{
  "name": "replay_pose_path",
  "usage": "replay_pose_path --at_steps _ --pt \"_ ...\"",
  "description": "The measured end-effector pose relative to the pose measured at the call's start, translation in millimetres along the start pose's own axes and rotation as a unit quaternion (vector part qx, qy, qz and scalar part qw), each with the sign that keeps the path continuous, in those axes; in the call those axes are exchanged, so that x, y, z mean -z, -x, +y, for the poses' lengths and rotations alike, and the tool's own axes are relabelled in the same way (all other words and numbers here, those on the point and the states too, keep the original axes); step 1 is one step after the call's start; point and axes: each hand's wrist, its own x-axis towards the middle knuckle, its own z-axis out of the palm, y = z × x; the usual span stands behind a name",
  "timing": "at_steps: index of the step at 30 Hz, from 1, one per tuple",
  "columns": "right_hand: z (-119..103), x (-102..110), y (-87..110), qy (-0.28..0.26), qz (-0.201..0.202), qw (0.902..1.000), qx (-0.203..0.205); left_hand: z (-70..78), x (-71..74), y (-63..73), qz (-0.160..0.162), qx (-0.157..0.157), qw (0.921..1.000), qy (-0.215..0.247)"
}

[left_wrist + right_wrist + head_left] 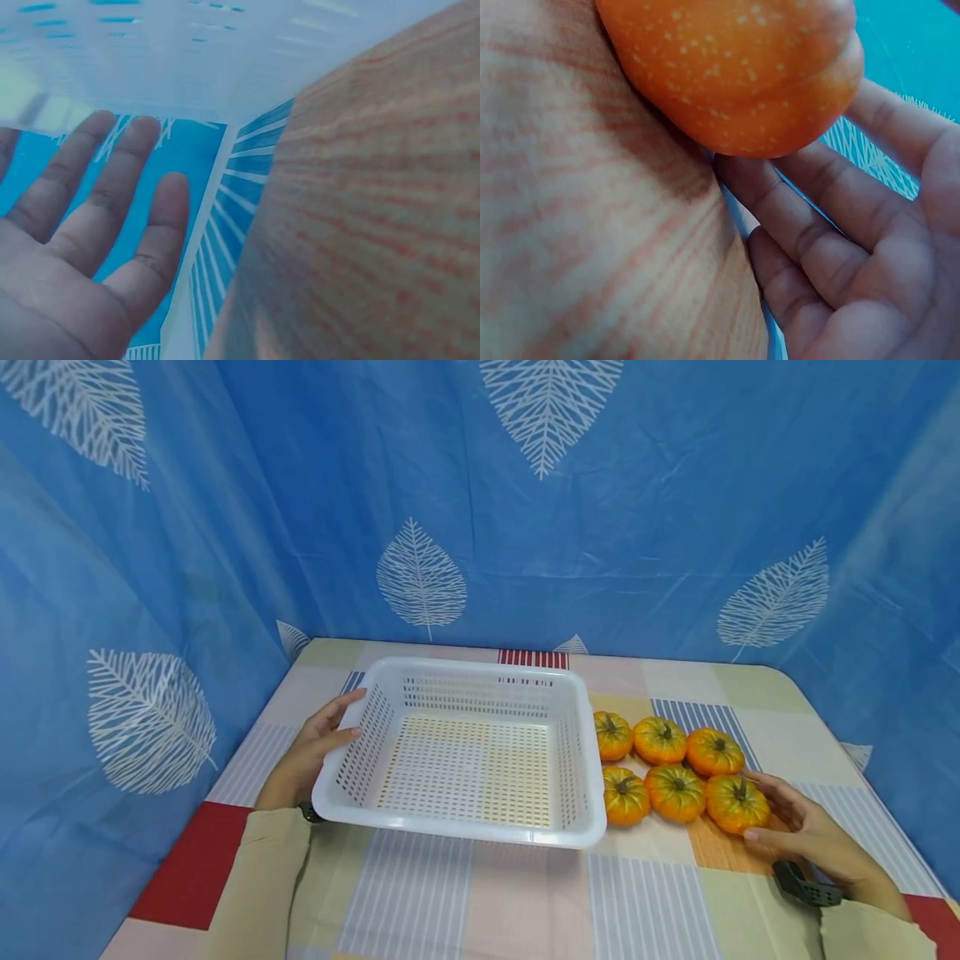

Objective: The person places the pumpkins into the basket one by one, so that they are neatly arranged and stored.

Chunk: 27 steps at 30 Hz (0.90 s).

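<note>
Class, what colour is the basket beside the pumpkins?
White; the basket shows best in the head view.

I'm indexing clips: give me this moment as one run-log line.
left hand: at left side of white basket; right hand: touching front-right pumpkin; five other pumpkins: on table, right of basket

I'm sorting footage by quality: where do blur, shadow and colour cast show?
Head: pumpkins and basket fairly crisp; left wrist: basket and tablecloth soft, bluish cast over the basket; right wrist: tablecloth soft, with a dark shadow beside one pumpkin.
</note>
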Motion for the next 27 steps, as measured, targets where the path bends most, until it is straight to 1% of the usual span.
replay_pose_path --at_steps 4,7,10,12,15,19,21,27 --pt "1.4 -1.5 -0.6 0.012 0.011 0.9999 0.001 -3.6 -2.9 -1.4 0.005 -0.024 0.9994 0.025" --pt "1.2 -1.9 -0.4 0.013 0.017 0.9997 -0.008 -7.8 -3.9 -4.8 -0.008 -0.065 0.9971 0.038" --pt "0.4 -1.6 0.5 0.011 0.014 0.9998 -0.010 -11.5 -3.8 -7.7 -0.027 -0.107 0.9927 0.048" --pt "-0.3 -1.0 1.1 0.009 0.017 0.9998 -0.008 -12.9 -3.4 -8.4 -0.037 -0.123 0.9903 0.053" --pt "-1.5 0.6 2.6 0.005 0.029 0.9996 0.002 -14.0 -3.0 -8.9 -0.040 -0.127 0.9897 0.053" --pt "-4.8 4.6 4.3 -0.001 0.052 0.9985 0.016 -14.1 -3.5 -8.8 -0.030 -0.114 0.9918 0.049" --pt "-7.3 6.2 4.6 0.000 0.059 0.9980 0.021 -13.9 -3.7 -8.9 -0.028 -0.113 0.9920 0.049" --pt "-19.9 7.0 3.3 0.019 0.077 0.9963 0.033 -14.0 -3.7 -10.0 -0.036 -0.122 0.9911 0.040"
